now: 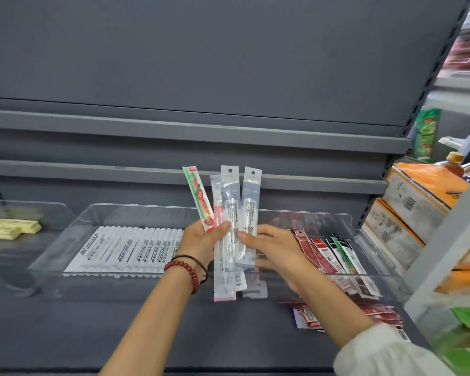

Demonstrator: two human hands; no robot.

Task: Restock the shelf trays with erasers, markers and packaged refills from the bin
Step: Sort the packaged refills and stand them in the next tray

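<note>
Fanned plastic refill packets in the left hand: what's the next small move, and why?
Probably draw the rightmost grey-blue packet out with the right hand and lay it in the clear plastic right tray. The right hand's thumb and fingers pinch that packet, the left hand grips the fan of packets, and that tray holds red and black refill packets.

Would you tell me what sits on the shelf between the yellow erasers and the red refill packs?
In the head view, a clear tray with a row of white markers lies between the yellow erasers and red refill packs.
</note>
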